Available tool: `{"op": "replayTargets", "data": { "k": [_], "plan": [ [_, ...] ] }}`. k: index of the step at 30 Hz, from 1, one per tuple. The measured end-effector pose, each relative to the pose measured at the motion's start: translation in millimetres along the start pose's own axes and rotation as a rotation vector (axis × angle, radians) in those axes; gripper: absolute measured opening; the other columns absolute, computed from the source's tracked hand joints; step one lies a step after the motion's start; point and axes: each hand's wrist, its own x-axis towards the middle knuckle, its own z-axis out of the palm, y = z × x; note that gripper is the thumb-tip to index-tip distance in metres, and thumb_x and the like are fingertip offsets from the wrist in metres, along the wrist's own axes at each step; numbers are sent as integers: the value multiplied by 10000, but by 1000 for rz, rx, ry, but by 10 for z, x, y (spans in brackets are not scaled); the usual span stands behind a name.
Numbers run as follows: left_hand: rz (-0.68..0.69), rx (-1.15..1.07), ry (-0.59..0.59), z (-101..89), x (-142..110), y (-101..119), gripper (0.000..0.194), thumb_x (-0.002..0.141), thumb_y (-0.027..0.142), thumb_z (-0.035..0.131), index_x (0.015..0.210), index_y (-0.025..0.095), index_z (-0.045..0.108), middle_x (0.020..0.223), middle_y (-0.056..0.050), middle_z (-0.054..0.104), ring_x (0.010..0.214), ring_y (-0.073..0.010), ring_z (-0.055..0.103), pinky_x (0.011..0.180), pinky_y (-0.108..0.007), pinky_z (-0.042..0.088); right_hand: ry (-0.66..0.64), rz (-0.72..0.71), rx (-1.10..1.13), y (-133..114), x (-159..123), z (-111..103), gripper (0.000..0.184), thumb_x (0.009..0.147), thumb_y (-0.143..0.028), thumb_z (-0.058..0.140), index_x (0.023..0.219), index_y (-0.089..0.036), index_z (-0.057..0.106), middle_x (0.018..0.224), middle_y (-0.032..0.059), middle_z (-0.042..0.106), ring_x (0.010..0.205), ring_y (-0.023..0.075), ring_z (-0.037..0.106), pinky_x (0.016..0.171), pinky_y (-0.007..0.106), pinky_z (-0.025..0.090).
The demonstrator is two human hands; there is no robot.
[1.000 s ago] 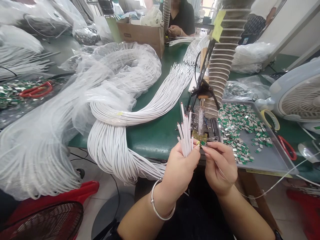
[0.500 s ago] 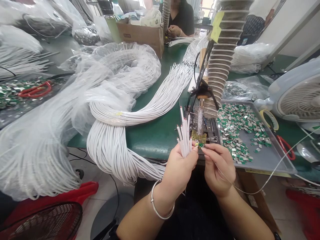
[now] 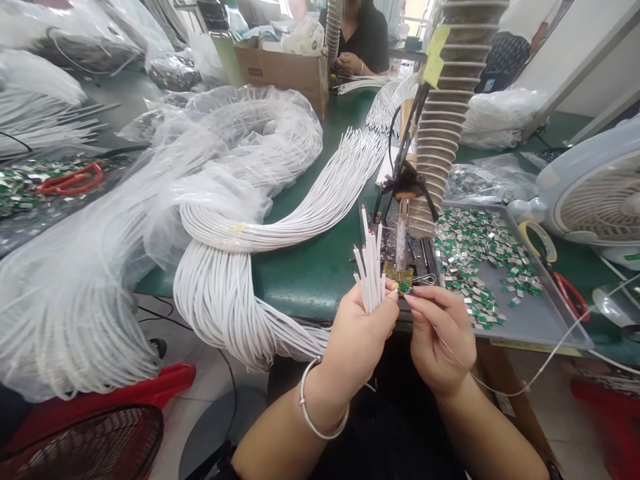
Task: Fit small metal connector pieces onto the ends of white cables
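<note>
My left hand (image 3: pixel 359 332) is closed round a bunch of white cable ends (image 3: pixel 370 267) that stand upright from the fist, with a silver bangle on the wrist. My right hand (image 3: pixel 440 330) pinches a thin solder wire (image 3: pixel 545 363) that trails off to the right. The fingertips of both hands meet at a small green connector board (image 3: pixel 404 287), just in front of a soldering iron (image 3: pixel 401 240) held in a black stand at the table's front edge.
A big bundle of white cables (image 3: pixel 235 267), partly in clear plastic, spills over the green table (image 3: pixel 305 267). A grey tray (image 3: pixel 530 320) holds several green connectors. A white fan (image 3: pixel 595 193), a ribbed hose (image 3: pixel 445 113), red scissors (image 3: pixel 573 293), a cardboard box (image 3: pixel 285 67) and another person (image 3: pixel 363 37) are around.
Both hands stay nearly where they were at the soldering iron. The loose run of solder wire on the right has swung up and down a little.
</note>
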Motion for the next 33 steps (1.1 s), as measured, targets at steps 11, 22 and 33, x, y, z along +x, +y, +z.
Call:
{"op": "replayTargets", "data": {
  "k": [11, 22, 33],
  "plan": [
    [-29, -5, -12, -34, -8, -60, 119, 797, 241, 596, 845, 158, 526, 477, 103, 352, 414, -41, 250, 408, -174, 217, -22, -1, 26, 9, -31, -24, 257, 851, -79, 515, 1032, -222, 628, 933, 74, 646, 841, 189, 651, 680, 348, 572],
    [51, 273, -8, -157, -39, -101, 103, 821, 250, 584, 787, 153, 580, 620, 49, 434, 515, -66, 309, 491, -200, 266, -228, 300, 161, 8, -40, -50, 124, 880, -126, 495, 938, -184, 588, 782, 24, 609, 644, 118, 604, 583, 249, 530],
    [61, 332, -110, -273, -21, -126, 155, 841, 317, 580, 832, 170, 630, 544, 72, 402, 497, -78, 333, 559, -222, 342, -142, 225, 149, 11, -47, -25, 157, 851, -69, 527, 884, -198, 611, 792, 23, 557, 718, 128, 566, 621, 261, 498]
  ]
}}
